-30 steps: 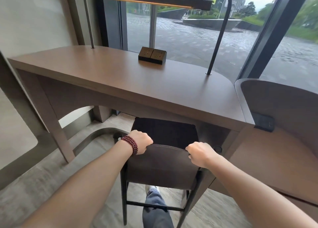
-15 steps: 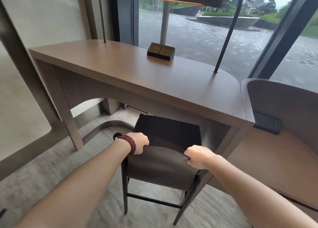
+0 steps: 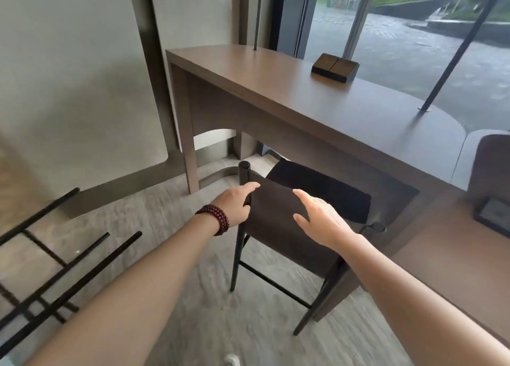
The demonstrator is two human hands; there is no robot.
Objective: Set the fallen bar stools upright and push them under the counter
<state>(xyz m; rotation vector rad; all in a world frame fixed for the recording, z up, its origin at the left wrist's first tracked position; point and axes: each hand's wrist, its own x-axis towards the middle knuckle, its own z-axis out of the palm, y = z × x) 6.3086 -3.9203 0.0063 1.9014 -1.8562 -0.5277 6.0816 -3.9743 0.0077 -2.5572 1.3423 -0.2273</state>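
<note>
The counter (image 3: 331, 111) ran across the upper right with an upright bar stool (image 3: 320, 189) half under it at centre, a fallen stool (image 3: 59, 266) lay at lower left, the left hand (image 3: 234, 204) rested slack-fingered on the backrest (image 3: 276, 236) corner, and the right hand (image 3: 321, 220) hung beside it, fingers spread, gripping nothing.

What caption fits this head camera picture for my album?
Open left hand and right hand at an upright bar stool by the counter; another stool lies fallen.
</note>
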